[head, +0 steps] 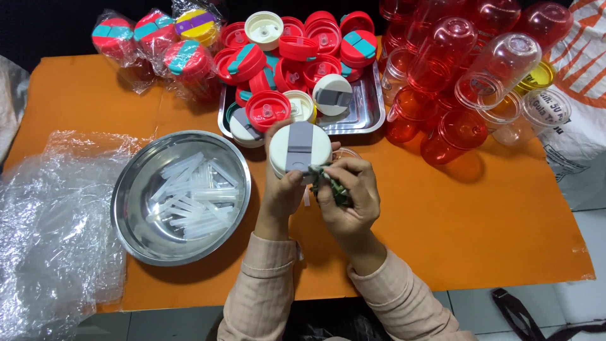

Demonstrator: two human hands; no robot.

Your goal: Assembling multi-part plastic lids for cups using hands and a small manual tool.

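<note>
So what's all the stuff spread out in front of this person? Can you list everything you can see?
Cream lid with grey flap: one, held upright in the left hand.
Dark green piece: one, small, pinched at the lid's lower edge by the right hand; what it is cannot be told.
Steel bowl: one, left of the hands, holding many clear plastic straws.
Steel tray: one, behind the hands, piled with many red, cream and teal lids.
Bagged lids: several, far left corner.
Tumblers: many, red and clear, far right.
Clear plastic sheet: one, crumpled, left edge.
Orange table cover: one.
Printed sack: one, white and orange, right edge.
Left hand: beige sleeve.
Right hand: beige sleeve.
</note>
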